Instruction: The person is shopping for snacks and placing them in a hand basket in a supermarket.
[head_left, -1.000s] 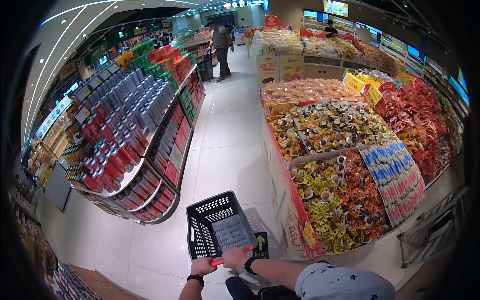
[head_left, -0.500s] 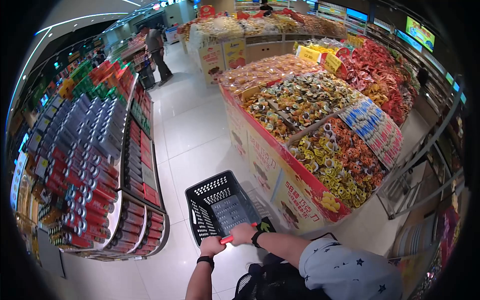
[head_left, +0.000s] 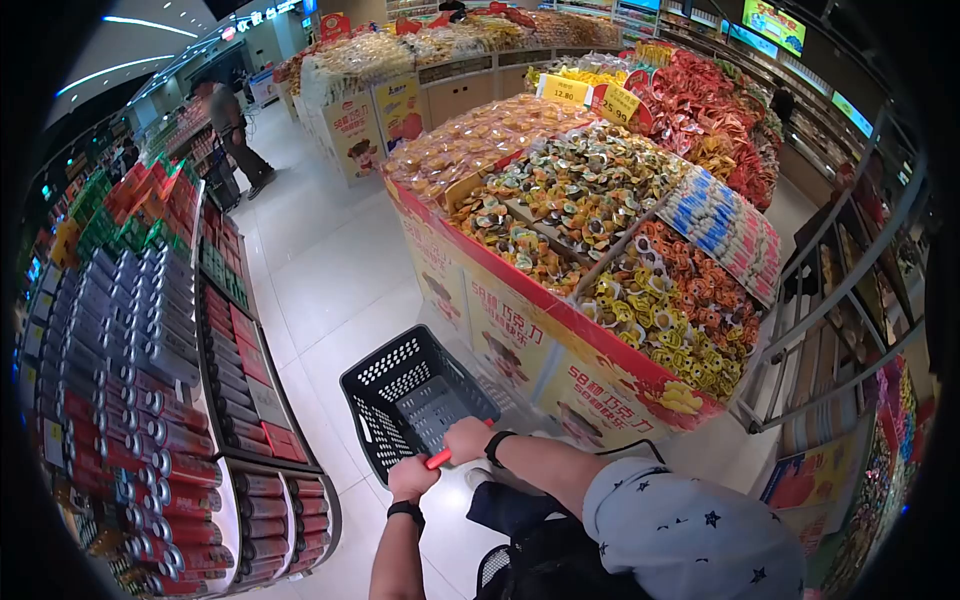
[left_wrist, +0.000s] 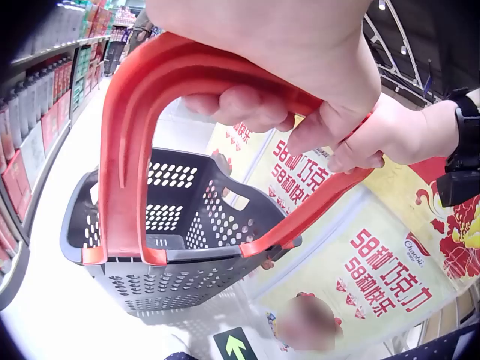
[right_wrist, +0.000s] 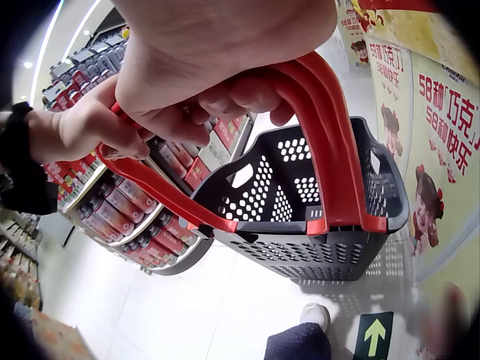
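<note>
A black perforated shopping basket with a red handle stands on the white tiled floor in front of me. Nothing lies inside it. My left hand grips the handle at its left part, fingers curled round the bar. Just beside it, my right hand grips the same handle. Both wrists wear black bands. In the wrist views the basket hangs below the handle with its walls plainly shown.
A long shelf of red and grey cans curves along the left. On the right stands a red-fronted display bin heaped with wrapped sweets. A metal rack is at far right. A person walks far down the aisle.
My view has swung to the right and the basket has shifted left in it. The candy display is now closer on the right. Both hands keep their grip on the handle.
</note>
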